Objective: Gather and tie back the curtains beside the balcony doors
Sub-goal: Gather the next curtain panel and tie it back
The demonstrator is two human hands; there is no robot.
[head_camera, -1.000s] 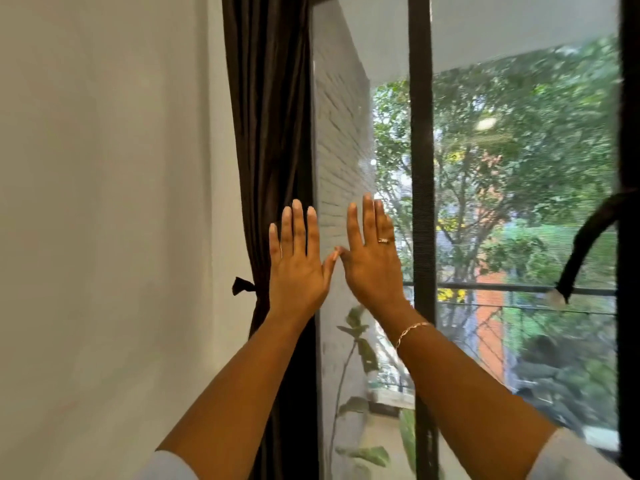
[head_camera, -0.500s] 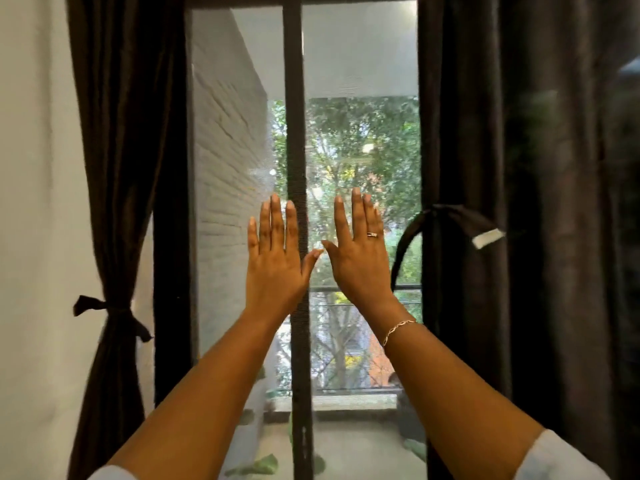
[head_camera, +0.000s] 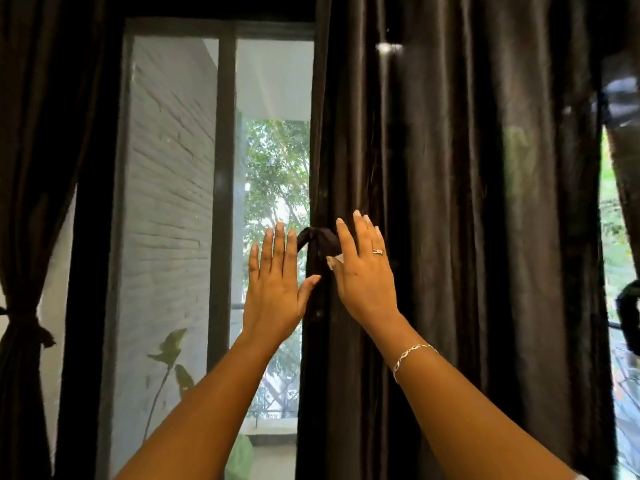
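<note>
A dark curtain (head_camera: 460,237) hangs loose and spread wide over the right half of the view. Its dark tie-back band (head_camera: 317,239) loops at the curtain's left edge, with a white tag showing. My left hand (head_camera: 275,285) is raised flat just left of that edge, fingers straight, holding nothing. My right hand (head_camera: 363,271) is raised flat in front of the curtain, right beside the band, fingers straight; whether it touches the fabric is unclear. At the far left a second dark curtain (head_camera: 24,168) is gathered and tied with a knotted band (head_camera: 24,327).
Glass balcony doors with a dark frame (head_camera: 223,202) fill the middle, with a white brick wall (head_camera: 166,202), trees and a leafy plant (head_camera: 169,348) outside. Another dark tie loop (head_camera: 628,317) hangs at the far right edge.
The view has swung to the right: the tied left curtain has slid to the frame's edge and the loose right curtain now fills the right half. Both flat hands now flank its tie-back.
</note>
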